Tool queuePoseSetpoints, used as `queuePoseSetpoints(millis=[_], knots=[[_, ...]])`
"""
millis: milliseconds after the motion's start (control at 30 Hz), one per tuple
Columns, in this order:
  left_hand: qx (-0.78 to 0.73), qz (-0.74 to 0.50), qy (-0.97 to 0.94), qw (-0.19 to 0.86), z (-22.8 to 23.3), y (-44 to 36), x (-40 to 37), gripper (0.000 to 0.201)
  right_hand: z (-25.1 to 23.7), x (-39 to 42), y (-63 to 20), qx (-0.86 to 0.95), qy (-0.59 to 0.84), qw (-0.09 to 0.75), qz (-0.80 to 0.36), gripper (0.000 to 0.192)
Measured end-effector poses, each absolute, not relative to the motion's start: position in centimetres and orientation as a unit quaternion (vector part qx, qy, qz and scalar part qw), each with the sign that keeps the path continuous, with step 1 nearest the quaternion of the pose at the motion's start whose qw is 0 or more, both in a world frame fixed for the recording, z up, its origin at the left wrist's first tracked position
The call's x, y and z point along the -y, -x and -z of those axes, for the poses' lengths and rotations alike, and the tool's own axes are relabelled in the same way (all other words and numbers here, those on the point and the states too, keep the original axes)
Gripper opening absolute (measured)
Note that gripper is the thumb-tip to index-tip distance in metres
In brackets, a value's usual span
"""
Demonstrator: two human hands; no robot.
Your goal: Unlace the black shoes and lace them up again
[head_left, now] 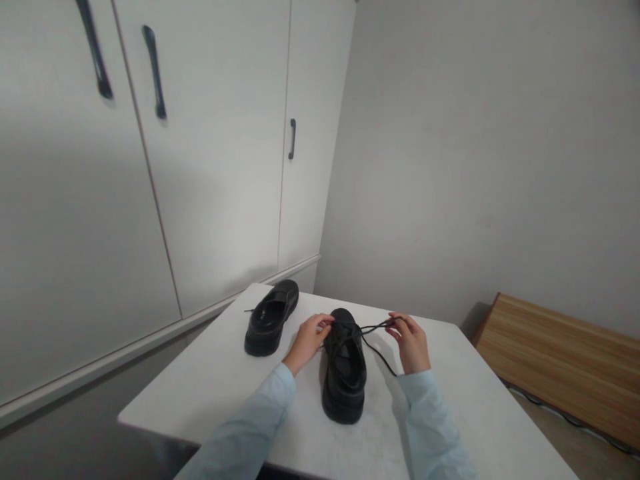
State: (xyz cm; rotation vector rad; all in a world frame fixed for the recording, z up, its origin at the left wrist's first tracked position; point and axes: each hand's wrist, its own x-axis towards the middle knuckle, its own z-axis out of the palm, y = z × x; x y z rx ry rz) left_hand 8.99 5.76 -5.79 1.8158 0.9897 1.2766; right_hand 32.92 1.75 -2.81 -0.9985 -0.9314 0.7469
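White cupboard doors [215, 167] with dark handles fill the left side of the head view, and a plain grey wall stands behind. Before them is a white table [210, 387], and at the right, lower down, a wooden board or bench [565, 360] lies near the wall.

On the table stand two black shoes. One shoe, the far shoe [273, 318], rests at the left with its toe pointing away; a short lace end sticks out at its side, and no hand touches it. The near shoe [345, 373] stands in the middle, between the two arms in light blue sleeves.

The left hand [307, 340] is pinched closed on one end of the black lace [373, 328] just at the front of the near shoe. The right hand [411, 341] is pinched on the other end of the lace, pulled out to the right, so the lace runs tight between the two hands over the toe part. A free piece of lace hangs down to the table beside the right wrist (it is thin and hard to follow).

My judgement: the step in hand is work on the lacing of the near shoe, with both ends held out. The next move calls for fine finger control, equal pull on both ends, and the shoe must not slide on the smooth table.
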Motion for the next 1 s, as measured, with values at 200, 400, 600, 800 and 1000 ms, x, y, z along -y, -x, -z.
queuePoseSetpoints(millis=[200,400,600,800,1000], knots=[[-0.395,-0.493,-0.705,0.322,6.1,-9.2,-6.2,0.014,2.5,-1.7,-35.3,0.34,0.45,0.776,-0.283,0.022],[-0.401,-0.498,-0.699,0.319,6.4,-9.5,-6.6,0.011,2.9,-1.8,-35.8,0.37,0.494,0.747,-0.246,0.033],[-0.404,-0.5,-0.695,0.32,6.4,-9.5,-6.5,0.01,4.4,-2.8,-36.0,0.528,0.607,0.586,-0.101,0.038],[-0.407,-0.505,-0.696,0.31,6.6,-9.8,-6.8,0.008,4.7,-2.6,-33.0,0.668,0.566,0.478,-0.069,0.036],[-0.396,-0.516,-0.702,0.29,7.2,-10.2,-7.5,0.007,5.4,-2.3,-30.5,0.721,0.51,0.432,-0.185,0.06]])
